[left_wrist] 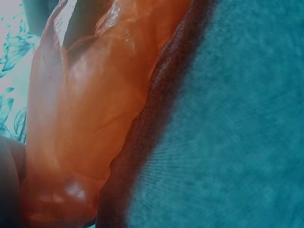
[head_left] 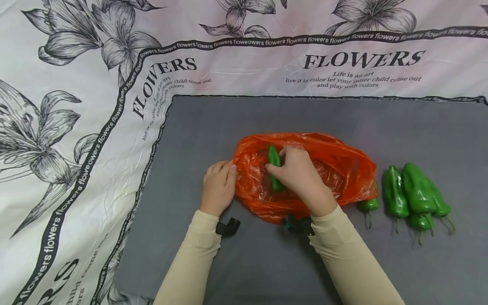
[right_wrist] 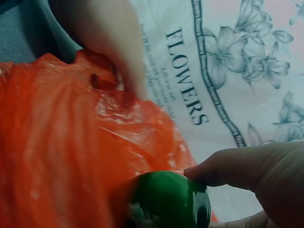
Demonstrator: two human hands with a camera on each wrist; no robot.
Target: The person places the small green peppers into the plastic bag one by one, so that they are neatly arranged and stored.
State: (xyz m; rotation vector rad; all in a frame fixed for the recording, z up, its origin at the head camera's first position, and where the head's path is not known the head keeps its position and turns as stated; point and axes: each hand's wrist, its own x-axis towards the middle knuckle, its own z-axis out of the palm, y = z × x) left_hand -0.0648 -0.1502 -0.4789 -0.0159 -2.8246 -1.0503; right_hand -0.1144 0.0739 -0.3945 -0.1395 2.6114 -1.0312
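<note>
An orange-red plastic bag (head_left: pixel 259 207) lies with its mouth spread on the grey table. The right hand (head_left: pixel 301 173) pinches a green pepper (head_left: pixel 275 167) over the bag's opening; the right wrist view shows the thumb against the shiny pepper (right_wrist: pixel 168 199) beside the crinkled bag (right_wrist: pixel 52 152). At the bag's left edge, the left hand (head_left: pixel 218 186) grips the rim with its fingers. In the left wrist view, the bag (left_wrist: pixel 90 109) fills the middle and part of a hand (left_wrist: pixel 10 175) shows at the lower left.
Several green peppers (head_left: pixel 417 190) lie grouped to the right of the bag. Another pepper (head_left: pixel 368 205) sits partly under the bag's right end. A white cloth printed with flowers (head_left: pixel 244 70) borders the grey surface at the back and left.
</note>
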